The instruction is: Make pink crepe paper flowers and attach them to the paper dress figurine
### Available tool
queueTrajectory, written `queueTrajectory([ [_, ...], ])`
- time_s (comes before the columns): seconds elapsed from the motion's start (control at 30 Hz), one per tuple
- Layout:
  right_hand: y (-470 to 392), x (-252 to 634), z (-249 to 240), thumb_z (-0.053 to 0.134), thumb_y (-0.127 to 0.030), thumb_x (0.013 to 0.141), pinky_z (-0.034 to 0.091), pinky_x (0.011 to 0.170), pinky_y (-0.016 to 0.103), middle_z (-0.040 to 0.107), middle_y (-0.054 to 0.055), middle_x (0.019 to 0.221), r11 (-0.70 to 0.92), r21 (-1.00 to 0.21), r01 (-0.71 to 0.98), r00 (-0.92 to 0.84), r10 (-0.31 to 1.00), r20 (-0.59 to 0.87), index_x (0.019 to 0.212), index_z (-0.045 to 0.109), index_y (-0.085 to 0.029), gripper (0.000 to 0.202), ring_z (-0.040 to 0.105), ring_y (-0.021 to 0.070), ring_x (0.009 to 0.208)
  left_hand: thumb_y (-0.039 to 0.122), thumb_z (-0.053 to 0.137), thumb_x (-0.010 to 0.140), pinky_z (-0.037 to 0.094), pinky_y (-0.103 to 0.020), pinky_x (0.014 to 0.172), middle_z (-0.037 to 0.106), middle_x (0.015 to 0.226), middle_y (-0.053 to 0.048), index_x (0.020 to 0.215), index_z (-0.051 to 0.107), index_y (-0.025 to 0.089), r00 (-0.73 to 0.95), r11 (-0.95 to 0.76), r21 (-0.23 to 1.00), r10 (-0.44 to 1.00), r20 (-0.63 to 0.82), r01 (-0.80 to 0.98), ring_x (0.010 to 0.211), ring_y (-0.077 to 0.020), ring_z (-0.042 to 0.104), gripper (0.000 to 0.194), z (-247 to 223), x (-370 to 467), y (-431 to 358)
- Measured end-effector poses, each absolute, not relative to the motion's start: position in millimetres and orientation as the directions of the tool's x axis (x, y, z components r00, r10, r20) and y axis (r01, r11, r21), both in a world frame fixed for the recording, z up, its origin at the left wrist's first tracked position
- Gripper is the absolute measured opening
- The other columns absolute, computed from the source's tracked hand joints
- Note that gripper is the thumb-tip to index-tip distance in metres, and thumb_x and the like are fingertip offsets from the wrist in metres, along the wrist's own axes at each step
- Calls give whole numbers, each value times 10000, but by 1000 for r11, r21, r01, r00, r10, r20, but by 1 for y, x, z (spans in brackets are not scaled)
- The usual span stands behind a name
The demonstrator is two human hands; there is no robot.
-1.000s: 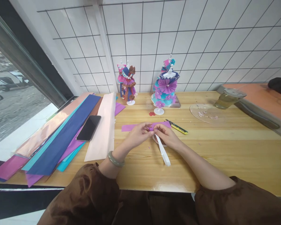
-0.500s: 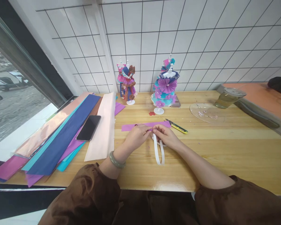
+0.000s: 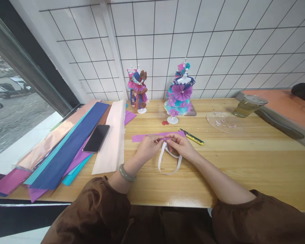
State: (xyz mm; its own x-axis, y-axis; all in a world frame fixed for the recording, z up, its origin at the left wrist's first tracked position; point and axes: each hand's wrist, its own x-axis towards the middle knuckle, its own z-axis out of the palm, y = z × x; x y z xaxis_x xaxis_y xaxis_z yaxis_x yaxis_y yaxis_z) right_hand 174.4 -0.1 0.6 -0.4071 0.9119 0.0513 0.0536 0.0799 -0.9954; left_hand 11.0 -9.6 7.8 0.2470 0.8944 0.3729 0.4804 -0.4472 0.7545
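Observation:
Between the fingertips of both hands is a small piece of purple paper [image 3: 164,139]. My left hand [image 3: 150,147], with a jade-coloured bangle at the wrist, pinches its left side. My right hand [image 3: 180,146] pinches the other side, its lower fingers curled. A narrow white tape [image 3: 159,164] hangs from near the fingertips in a wide loop, curving back up under my right hand to what looks like a roll, mostly hidden. Behind the hands lies a flat purple paper strip [image 3: 138,138]. Its right end meets a yellow-and-black utility knife [image 3: 195,138] and a thin dark tool [image 3: 189,135].
Folded coloured papers [image 3: 68,149] and a black phone [image 3: 96,138] lie at the left, beside a pale pink sheet [image 3: 110,142]. Small dress forms in paper dresses [image 3: 181,93] stand by the tiled wall. A clear dish [image 3: 223,128] and a drink cup [image 3: 249,106] are on the right.
The white tape loop has spread wider, its left side swinging left. More purple paper shows between my fingertips, and both hands have hardly shifted.

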Motion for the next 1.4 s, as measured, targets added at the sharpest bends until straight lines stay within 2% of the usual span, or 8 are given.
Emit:
queueTrajectory([
  [0.2, 0, 174, 2, 586, -364, 721, 340, 459, 206, 502, -41, 597, 104, -990, 96, -376, 924, 61, 985, 510, -173, 334, 461, 75, 482, 270, 490, 777, 451, -230, 632, 675, 819, -29, 893, 639, 178, 213, -364, 800, 931, 296, 478, 693, -127, 597, 210, 7, 13, -12],
  [0.37, 1, 174, -1, 579, -360, 724, 348, 460, 212, 489, -44, 598, 139, -986, 96, -383, 919, 93, 1003, 501, -177, 343, 467, 78, 483, 243, 502, 765, 461, -225, 637, 669, 818, -22, 998, 600, 193, 221, -347, 809, 937, 272, 474, 685, -119, 596, 257, 9, 14, -13],
  [0.43, 1, 173, -3, 575, -356, 727, 348, 460, 212, 484, -46, 598, 151, -984, 92, -386, 916, 105, 1004, 497, -179, 338, 471, 79, 485, 240, 506, 761, 464, -230, 634, 670, 796, -25, 975, 612, 187, 223, -345, 793, 938, 266, 502, 676, -125, 595, 244, 9, 14, -13],
  [0.6, 2, 173, -4, 573, -364, 724, 332, 447, 213, 479, -58, 553, 161, -981, 111, -390, 915, 106, 1030, 481, -177, 370, 452, 82, 461, 215, 500, 765, 459, -236, 663, 669, 770, -23, 860, 641, 180, 254, -412, 709, 911, 324, 573, 690, -128, 591, 174, 8, 13, -11],
  [0.83, 1, 173, 1, 594, -392, 703, 324, 458, 212, 517, -51, 543, 54, -996, 68, -376, 926, 24, 1135, 425, -170, 515, 456, 90, 476, 196, 469, 793, 443, -275, 729, 662, 864, -62, 893, 622, 175, 246, -475, 551, 864, 439, 687, 792, -160, 595, 184, 6, 9, -11],
  [1.03, 0, 172, 2, 624, -419, 670, 311, 451, 212, 521, -54, 517, -69, -997, 23, -357, 931, -73, 1162, 425, -171, 586, 453, 94, 456, 216, 440, 819, 433, -291, 723, 653, 828, -68, 907, 609, 178, 259, -492, 442, 833, 489, 750, 799, -171, 593, 195, 6, 8, -11],
  [1.27, 0, 169, 3, 650, -385, 665, 319, 430, 191, 508, -63, 481, -165, -980, -112, -369, 923, -114, 1064, 515, -178, 469, 436, 67, 424, 244, 415, 836, 408, -295, 666, 638, 775, -78, 911, 601, 166, 308, -510, 319, 803, 511, 799, 753, -184, 577, 216, 9, 8, -13],
  [1.4, 0, 169, 4, 661, -386, 652, 281, 358, 162, 521, -49, 561, -265, -947, -182, -352, 917, -189, 957, 563, -184, 379, 403, 37, 395, 237, 390, 845, 390, -309, 686, 629, 754, -77, 879, 598, 160, 313, -506, 269, 788, 530, 819, 734, -185, 564, 225, 9, 9, -13],
])
